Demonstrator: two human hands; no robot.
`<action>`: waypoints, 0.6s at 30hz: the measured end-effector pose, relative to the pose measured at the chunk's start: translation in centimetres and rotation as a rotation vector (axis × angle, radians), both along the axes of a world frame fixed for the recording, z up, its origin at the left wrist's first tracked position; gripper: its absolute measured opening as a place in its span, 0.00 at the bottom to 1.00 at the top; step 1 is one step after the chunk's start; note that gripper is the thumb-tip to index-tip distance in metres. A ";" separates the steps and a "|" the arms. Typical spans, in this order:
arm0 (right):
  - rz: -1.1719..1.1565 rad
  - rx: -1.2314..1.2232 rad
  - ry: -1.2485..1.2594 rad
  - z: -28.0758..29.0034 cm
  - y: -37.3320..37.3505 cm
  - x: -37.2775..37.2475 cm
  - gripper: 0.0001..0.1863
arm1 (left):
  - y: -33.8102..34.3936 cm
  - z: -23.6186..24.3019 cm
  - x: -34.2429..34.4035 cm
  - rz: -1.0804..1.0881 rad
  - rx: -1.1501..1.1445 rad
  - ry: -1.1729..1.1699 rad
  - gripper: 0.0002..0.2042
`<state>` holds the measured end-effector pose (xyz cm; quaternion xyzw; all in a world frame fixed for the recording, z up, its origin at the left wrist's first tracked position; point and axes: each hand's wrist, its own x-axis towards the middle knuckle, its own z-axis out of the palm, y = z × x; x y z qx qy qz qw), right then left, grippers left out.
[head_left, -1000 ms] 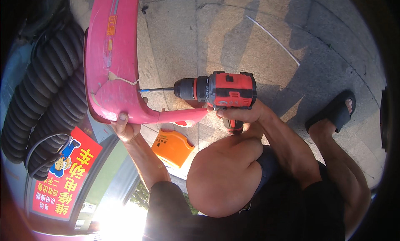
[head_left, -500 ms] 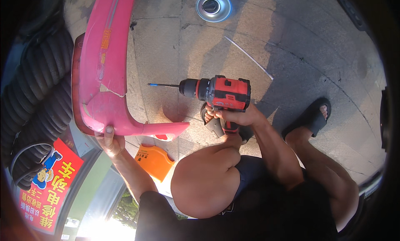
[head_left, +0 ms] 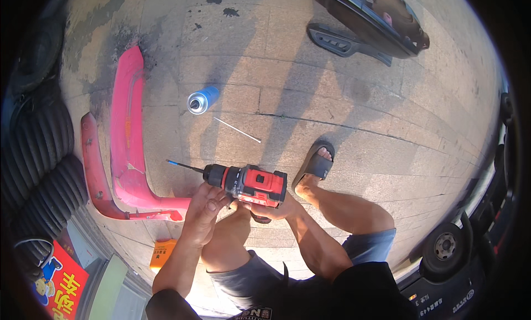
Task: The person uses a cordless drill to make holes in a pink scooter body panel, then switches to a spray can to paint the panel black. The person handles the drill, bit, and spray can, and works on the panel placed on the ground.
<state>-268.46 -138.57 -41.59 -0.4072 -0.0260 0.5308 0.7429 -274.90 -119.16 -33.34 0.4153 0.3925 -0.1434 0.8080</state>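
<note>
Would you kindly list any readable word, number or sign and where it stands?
Places only, wording not copied:
Red sign: large yellow characters, partly cut off.
Drill: markings too small to read.
Orange object: dark print, too small.
Black shirt: pale lettering, cut off.
Dark vehicle: small pale lettering.
Pink panel: faded marking, too blurred.

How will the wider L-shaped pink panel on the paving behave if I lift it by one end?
The pink panel would probably flex or split first at the crack near its bend. It looks thin-shelled, so likely light for its size. Its L shape may make it twist.
</note>
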 end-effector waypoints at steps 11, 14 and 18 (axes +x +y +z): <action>0.017 -0.749 -0.334 38.5 -24.1 7.6 0.21 | -26.8 33.5 17.5 0.108 -0.567 0.100 0.08; -0.424 -0.726 -0.333 43.4 -28.5 13.3 0.19 | -32.5 41.3 25.6 -0.080 -0.637 -0.070 0.05; -0.730 -0.732 -0.571 48.8 -33.8 23.8 0.19 | -38.6 48.9 37.3 -0.361 -0.554 -0.246 0.05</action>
